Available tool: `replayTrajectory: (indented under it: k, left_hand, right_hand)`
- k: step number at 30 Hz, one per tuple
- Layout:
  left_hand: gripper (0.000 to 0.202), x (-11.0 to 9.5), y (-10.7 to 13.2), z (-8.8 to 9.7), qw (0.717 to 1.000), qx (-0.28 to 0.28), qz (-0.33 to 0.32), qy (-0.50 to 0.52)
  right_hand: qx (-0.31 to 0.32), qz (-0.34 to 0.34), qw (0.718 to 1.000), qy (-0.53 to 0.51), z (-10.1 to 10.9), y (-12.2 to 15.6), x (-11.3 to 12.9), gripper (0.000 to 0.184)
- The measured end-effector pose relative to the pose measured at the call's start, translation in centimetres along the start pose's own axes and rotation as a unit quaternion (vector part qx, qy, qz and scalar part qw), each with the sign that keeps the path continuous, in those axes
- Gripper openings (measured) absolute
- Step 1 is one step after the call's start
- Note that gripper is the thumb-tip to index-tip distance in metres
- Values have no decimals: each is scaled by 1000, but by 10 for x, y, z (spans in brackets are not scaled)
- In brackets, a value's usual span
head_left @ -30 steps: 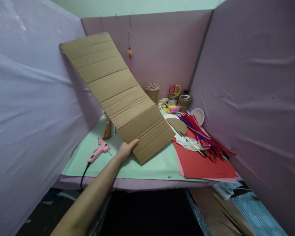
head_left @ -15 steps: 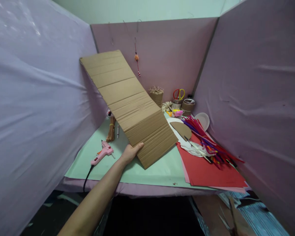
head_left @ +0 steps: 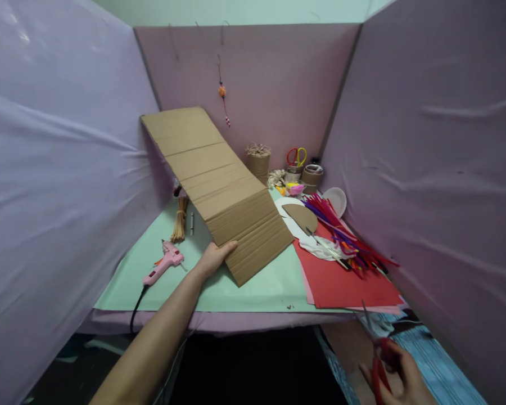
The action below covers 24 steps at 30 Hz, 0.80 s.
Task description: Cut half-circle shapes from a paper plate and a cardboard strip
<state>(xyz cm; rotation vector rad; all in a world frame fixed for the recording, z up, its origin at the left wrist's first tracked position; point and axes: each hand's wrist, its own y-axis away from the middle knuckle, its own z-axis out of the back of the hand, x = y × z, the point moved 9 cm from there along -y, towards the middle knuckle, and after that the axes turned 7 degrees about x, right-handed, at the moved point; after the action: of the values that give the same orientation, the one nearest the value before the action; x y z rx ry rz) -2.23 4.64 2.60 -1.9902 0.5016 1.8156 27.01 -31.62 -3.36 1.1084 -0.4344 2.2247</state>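
Observation:
My left hand grips the near left edge of a long creased cardboard sheet, thumb on top. The sheet slopes up and away over the green table, its far end raised toward the left cloth wall. At the bottom right, below the table edge, my right hand is closed on red-handled scissors whose blades point up. A pink glue gun lies just left of my left hand.
Red paper sheets lie on the right with pipe cleaners, a cardboard semicircle and a paper plate. Jars, twine and scissors in a cup stand at the back. A stick bundle lies left. Cloth walls enclose three sides.
The cardboard's far end has dropped lower. My right hand has come into view at the bottom right with red scissors. My left hand keeps its grip.

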Motion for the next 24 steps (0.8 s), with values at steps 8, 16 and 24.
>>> replayTrajectory:
  k: [8, 16, 24]
  left_hand:
    - [65, 10, -1, 11, 996, -45, 21, 73]
    - [62, 7, 1, 10, 996, -52, 24, 72]
    - [67, 8, -2, 12, 997, -41, 15, 56]
  right_hand:
    - [-22, 62, 998, -7, -5, -70, 84, 55]
    - [-6, 10, 972, 236, -37, -147, 144, 40]
    - [85, 7, 922, 377, -58, -144, 148, 42]
